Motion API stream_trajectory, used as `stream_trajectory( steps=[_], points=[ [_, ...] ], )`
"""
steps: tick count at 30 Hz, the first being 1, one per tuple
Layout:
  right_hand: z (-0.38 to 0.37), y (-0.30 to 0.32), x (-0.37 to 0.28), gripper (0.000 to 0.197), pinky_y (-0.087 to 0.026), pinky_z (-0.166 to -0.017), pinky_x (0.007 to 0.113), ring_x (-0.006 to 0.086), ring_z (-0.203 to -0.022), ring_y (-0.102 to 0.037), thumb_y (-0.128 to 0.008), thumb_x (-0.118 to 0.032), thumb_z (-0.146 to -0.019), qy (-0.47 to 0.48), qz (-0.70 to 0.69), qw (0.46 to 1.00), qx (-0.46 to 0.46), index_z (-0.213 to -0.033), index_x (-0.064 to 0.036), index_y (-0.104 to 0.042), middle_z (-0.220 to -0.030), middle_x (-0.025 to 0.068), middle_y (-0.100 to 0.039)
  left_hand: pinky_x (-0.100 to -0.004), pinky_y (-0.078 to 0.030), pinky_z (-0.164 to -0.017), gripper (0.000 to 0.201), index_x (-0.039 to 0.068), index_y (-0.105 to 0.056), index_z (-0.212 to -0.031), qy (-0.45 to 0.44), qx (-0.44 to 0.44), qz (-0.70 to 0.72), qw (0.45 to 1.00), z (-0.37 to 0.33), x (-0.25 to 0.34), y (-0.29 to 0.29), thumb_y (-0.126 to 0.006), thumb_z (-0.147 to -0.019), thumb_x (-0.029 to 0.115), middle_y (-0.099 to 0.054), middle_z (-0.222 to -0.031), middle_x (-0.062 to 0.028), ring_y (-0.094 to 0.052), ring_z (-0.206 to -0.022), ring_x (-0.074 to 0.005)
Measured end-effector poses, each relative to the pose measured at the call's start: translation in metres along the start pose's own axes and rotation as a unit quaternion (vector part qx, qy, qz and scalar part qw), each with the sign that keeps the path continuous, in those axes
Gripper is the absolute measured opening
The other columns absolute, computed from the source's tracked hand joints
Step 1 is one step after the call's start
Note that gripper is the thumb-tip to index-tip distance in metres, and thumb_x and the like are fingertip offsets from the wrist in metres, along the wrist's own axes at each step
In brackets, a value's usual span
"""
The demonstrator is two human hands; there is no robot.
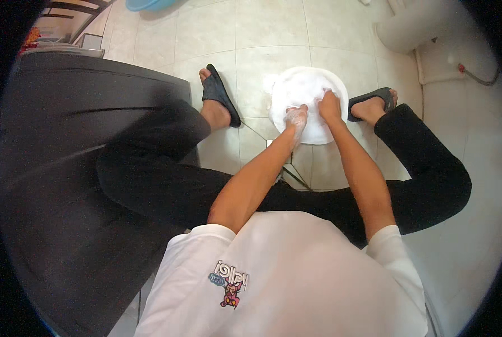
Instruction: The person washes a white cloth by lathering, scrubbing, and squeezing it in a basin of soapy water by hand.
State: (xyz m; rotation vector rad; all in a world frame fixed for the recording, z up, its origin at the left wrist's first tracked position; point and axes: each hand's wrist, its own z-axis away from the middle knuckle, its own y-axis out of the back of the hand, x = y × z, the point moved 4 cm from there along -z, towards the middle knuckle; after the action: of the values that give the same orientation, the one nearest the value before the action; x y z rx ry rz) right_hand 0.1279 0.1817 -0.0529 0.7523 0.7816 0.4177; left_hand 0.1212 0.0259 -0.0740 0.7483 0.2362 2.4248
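Between my feet on the tiled floor stands a round white basin [343, 92], filled with white material and what looks like suds. Whether cloth lies among the suds is hard to tell. My left hand [297, 115], wet and streaked with foam, is in the near middle of the basin with its fingers curled. To its right and slightly farther away, my right hand [329, 105] is closed, knuckles up, its fingertips partly sunk in the white. What either hand grips is hidden.
A floor drain [279, 151] lies just nearer than the basin. My black slippers [220, 92] flank it on both sides. A dark grey cabinet or appliance [105, 84] stands at left, a white pipe [411, 28] at far right. A blue basin [147, 4] shows at the top edge.
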Motion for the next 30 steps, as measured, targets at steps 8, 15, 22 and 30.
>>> stream_trajectory(
  steps=[8, 15, 22, 30],
  points=[
    [0.008, -0.024, -0.038, 0.058, -0.042, -0.097, 0.043, 0.0403, -0.114, -0.052, -0.068, -0.023, -0.078, 0.067, 0.081, 0.994, 0.038, -0.126, 0.003, -0.05, -0.118, 0.0293, -0.056, -0.0444, -0.04, -0.099, 0.062, 0.005, -0.032, -0.139, -0.064, -0.122, 0.418, 0.898, -0.078, -0.056, -0.033, -0.04, -0.093, 0.046, -0.049, -0.128, -0.0152, -0.05, -0.114, -0.0285],
    [0.026, -0.008, -0.023, 0.047, -0.048, -0.087, 0.045, 0.0424, -0.096, -0.061, -0.066, -0.026, -0.074, 0.001, -0.149, 0.987, 0.056, -0.106, 0.0082, -0.058, -0.1, 0.0295, -0.063, -0.0441, -0.033, -0.106, 0.072, 0.006, -0.029, -0.142, 0.07, -0.296, 0.547, 0.78, 0.043, 0.021, -0.013, -0.035, -0.093, 0.057, -0.044, -0.138, -0.0143, -0.044, -0.125, -0.0292],
    [0.08, 0.006, -0.084, 0.036, -0.048, -0.082, 0.046, 0.0445, -0.091, -0.062, -0.062, -0.025, -0.075, 0.074, -0.156, 0.984, 0.052, -0.095, 0.0054, -0.063, -0.094, 0.0294, -0.064, -0.0398, -0.038, -0.104, 0.07, 0.008, -0.041, -0.137, 0.003, -0.31, 0.526, 0.792, 0.039, 0.043, 0.009, -0.036, -0.092, 0.062, -0.049, -0.133, -0.0122, -0.046, -0.124, -0.0249],
    [0.115, 0.008, -0.111, 0.028, -0.048, -0.069, 0.046, 0.0378, -0.073, -0.065, -0.064, -0.022, -0.076, 0.142, -0.171, 0.973, 0.066, -0.08, 0.0057, -0.065, -0.076, 0.0247, -0.065, -0.0385, -0.031, -0.108, 0.063, 0.007, -0.036, -0.14, -0.067, -0.306, 0.52, 0.795, -0.005, 0.009, -0.006, -0.028, -0.097, 0.052, -0.044, -0.139, -0.011, -0.04, -0.129, -0.0237]
  ],
)
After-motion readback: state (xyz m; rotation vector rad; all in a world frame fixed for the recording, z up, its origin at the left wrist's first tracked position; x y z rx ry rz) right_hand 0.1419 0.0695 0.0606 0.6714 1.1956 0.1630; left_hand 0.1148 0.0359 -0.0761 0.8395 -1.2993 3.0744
